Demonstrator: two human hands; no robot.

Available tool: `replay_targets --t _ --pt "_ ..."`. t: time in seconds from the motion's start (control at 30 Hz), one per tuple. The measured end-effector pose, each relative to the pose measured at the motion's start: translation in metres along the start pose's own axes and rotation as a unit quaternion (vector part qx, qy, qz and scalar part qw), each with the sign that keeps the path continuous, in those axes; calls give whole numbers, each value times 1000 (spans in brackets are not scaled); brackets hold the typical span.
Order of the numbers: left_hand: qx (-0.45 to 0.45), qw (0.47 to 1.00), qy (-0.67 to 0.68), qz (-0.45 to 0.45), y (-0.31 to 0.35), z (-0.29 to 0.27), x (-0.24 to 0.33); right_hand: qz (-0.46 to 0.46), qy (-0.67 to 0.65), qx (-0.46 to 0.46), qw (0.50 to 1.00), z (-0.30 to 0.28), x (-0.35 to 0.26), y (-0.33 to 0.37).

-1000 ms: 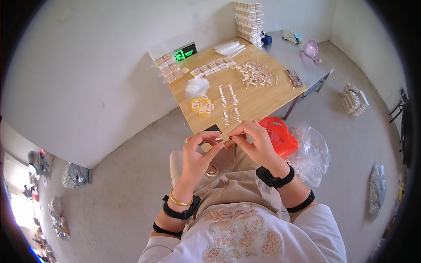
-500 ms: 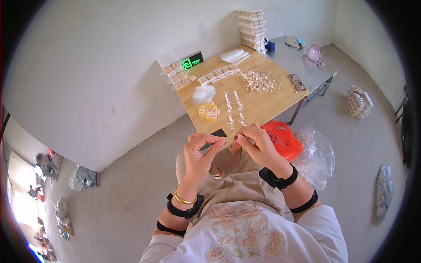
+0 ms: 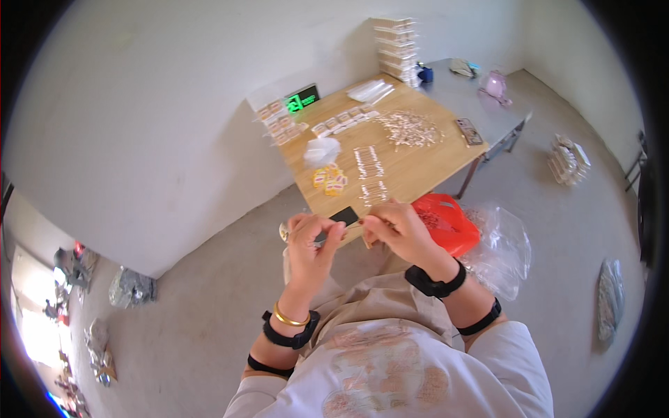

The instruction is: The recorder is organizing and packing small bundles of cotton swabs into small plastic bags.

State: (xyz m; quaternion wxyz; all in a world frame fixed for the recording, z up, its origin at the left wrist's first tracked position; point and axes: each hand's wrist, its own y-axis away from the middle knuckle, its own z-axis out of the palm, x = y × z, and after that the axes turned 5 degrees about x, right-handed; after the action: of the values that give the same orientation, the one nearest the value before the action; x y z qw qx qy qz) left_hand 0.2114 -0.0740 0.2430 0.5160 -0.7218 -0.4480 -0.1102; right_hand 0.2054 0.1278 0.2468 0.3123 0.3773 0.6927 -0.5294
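My left hand is closed in a pinch just off the near edge of the wooden table. Facing it, my right hand pinches too. Whatever lies between the fingertips is too small and blurred to make out. Beyond the hands, cotton swabs lie in neat rows, with a second group of swabs nearer to me. A loose heap of cotton swabs spreads farther back. Left of the rows are yellow labels and a clump of clear plastic bags. A flat black object rests at the near edge.
Packed boxes line the table's far side, near clear plastic sleeves and a tall stack of packs. A phone lies at the right edge. Below hangs a red bag beside a clear plastic bag.
My hands have moved slightly apart, the left one shifting left and down. More of the flat black object shows between them. The whole view has shifted a little.
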Motion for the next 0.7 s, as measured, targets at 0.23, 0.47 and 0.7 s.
replay_targets --t 0.23,0.47,0.7 --pt "13 996 46 -79 9 -4 -22 -126 66 4 990 18 9 -11" --pt "-60 951 211 -219 6 3 -33 -162 88 29 982 22 21 -2" --pt "-187 906 274 -262 -2 7 -33 -171 85 33 981 12 23 0"
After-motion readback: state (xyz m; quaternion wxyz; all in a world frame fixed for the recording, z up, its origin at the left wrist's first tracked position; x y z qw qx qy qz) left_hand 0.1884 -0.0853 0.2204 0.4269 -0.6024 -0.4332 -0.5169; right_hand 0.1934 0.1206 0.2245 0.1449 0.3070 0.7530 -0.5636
